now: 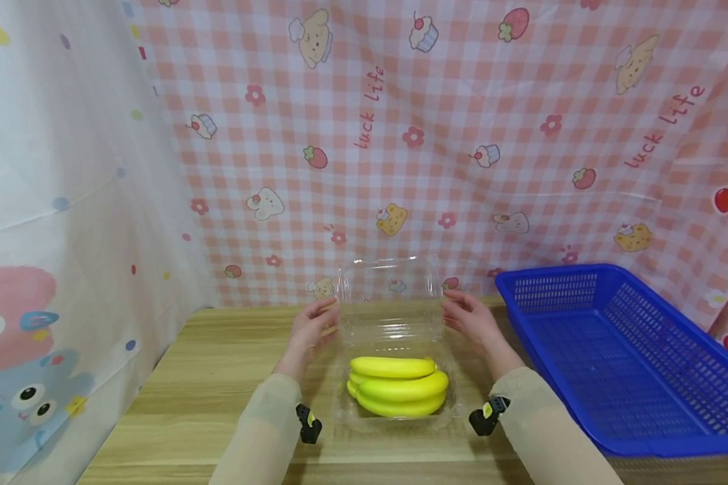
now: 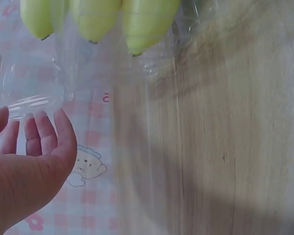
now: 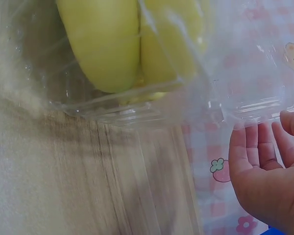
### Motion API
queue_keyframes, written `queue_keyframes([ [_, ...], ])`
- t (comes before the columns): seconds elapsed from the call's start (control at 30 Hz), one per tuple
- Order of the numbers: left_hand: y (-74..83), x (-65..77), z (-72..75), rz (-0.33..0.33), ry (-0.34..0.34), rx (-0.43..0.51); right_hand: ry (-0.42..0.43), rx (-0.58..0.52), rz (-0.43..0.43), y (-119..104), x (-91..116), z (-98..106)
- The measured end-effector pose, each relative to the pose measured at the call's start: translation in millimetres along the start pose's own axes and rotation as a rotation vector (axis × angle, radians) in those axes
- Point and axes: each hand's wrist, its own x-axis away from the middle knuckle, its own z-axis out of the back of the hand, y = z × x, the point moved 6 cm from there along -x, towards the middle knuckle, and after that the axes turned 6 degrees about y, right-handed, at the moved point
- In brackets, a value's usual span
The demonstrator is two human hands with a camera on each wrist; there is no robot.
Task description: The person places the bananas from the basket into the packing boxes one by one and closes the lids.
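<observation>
A bunch of yellow bananas [image 1: 400, 388] lies in the base of a clear plastic clamshell box [image 1: 338, 412] on the table. The box's hinged lid [image 1: 391, 329] stands raised at the back. At the lid's left side is my left hand [image 1: 308, 330], its fingers extended and lightly bent against the edge. Mirroring it, my right hand [image 1: 474, 326] has its fingertips at the lid's right edge. In the left wrist view several banana tips [image 2: 149, 27] show through the clear wall. The right wrist view has the fingers [image 3: 252, 147] touching or almost touching the lid rim.
A blue plastic basket [image 1: 582, 421] with perforated walls stands to the right of the box. The wooden table [image 1: 218, 377] ends at the back against a pink checked curtain [image 1: 230, 162]. A white patterned curtain [image 1: 97, 222] hangs on the left.
</observation>
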Motion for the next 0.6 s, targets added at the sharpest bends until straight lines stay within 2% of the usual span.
queue_keyframes([
  [0.27,6.0,0.7,-0.1,-0.057,-0.01,-0.036,0.016,0.025,0.021,-5.0,0.6,0.0],
  [0.6,10.1,4.1,1.0,-0.1,0.015,-0.01,0.052,0.052,0.051,-8.3,1.7,-0.7],
])
